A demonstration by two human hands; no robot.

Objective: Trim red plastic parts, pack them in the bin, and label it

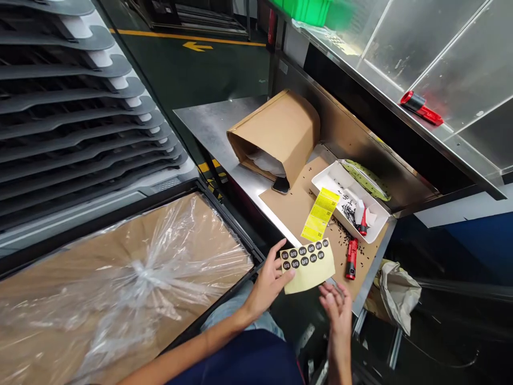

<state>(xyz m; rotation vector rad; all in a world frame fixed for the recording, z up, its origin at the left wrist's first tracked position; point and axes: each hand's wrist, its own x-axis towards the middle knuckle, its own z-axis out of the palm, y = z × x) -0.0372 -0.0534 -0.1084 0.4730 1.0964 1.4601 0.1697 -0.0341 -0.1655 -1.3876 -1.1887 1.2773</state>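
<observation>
A pale yellow sheet of round black stickers (308, 278) is pinched at its left edge by my left hand (269, 283), the thumb over its front. The stickers run in two rows near the upper edge, and the lower part of the sheet is bare. My right hand (335, 305) is just off the sheet's lower right corner, palm turned up, fingers loosely bent and apart. I make out nothing held in it. Just beyond the sheet, a strip of bright yellow labels (319, 214) lies against the white tray (374, 235). A red and black tool (351, 259) rests nearby.
An open cardboard box (280, 128) lies on the metal bench (208, 120), a phone (281, 185) by its mouth. Small black pieces are scattered over the cardboard sheet (286, 211). Left stand a plastic-wrapped carton (192, 240) and stacked grey panels (100, 112). Another red tool (420, 107) sits on the shelf.
</observation>
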